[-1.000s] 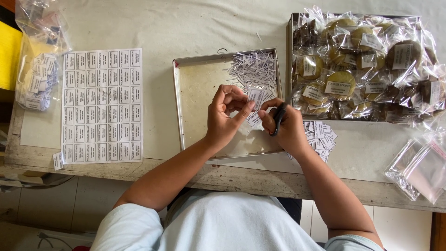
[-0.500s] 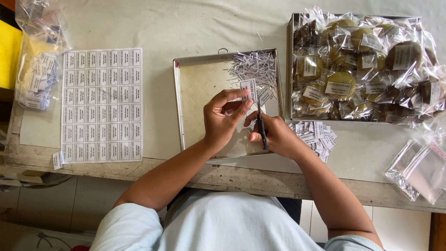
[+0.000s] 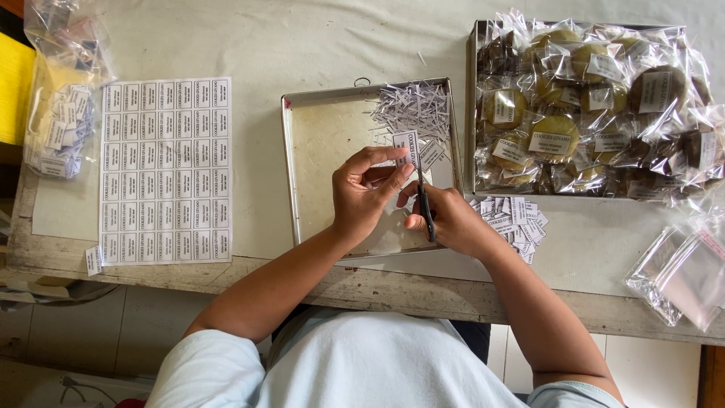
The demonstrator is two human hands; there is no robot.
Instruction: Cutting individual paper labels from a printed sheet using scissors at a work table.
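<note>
My left hand pinches a small white printed label over a shallow metal tray. My right hand grips black-handled scissors, whose blades point up along the label's right edge. A heap of thin white paper trimmings lies in the tray's far right corner. Cut labels are piled on the table just right of my right hand.
A sheet of uncut printed labels lies at the left. Further left is a clear bag of cut labels. At the right, a tray holds several wrapped cookies. Empty clear bags lie at the near right.
My hands have lifted the label up from the tray's middle and spread apart. The scissors now stand upright against the label's edge.
</note>
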